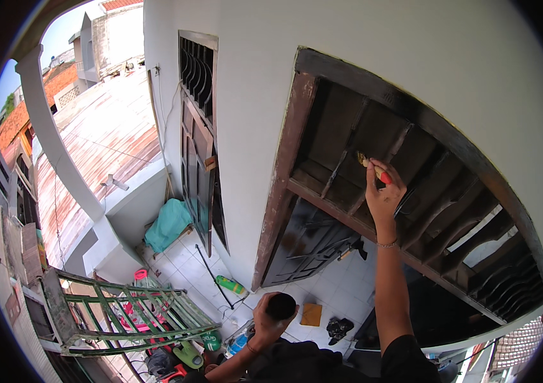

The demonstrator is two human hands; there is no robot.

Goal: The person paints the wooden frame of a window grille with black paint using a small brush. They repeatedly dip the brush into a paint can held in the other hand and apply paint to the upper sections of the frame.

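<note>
Raised in front of me, my right hand (pixel 383 199) is closed around a paintbrush (pixel 384 175) with a pale handle and a red end. Its bristles point up and left, close to a thin upright slat (pixel 344 165) of the dark wooden vent grille above the door; whether they touch it I cannot tell. Lower down, my left hand (pixel 264 327) grips a round container (pixel 280 306) whose mouth looks black inside. A brown frame (pixel 292 137), worn on its left side and darker along the top, surrounds the grille.
A green metal ladder (pixel 124 313) stands at lower left. On the white tiles lie a green bottle (pixel 230 285), a brown square piece (pixel 311 314) and a black plastic bag (pixel 339 329). A dark door (pixel 303 246) stands below the grille; a teal cloth (pixel 168 225) covers something farther off.
</note>
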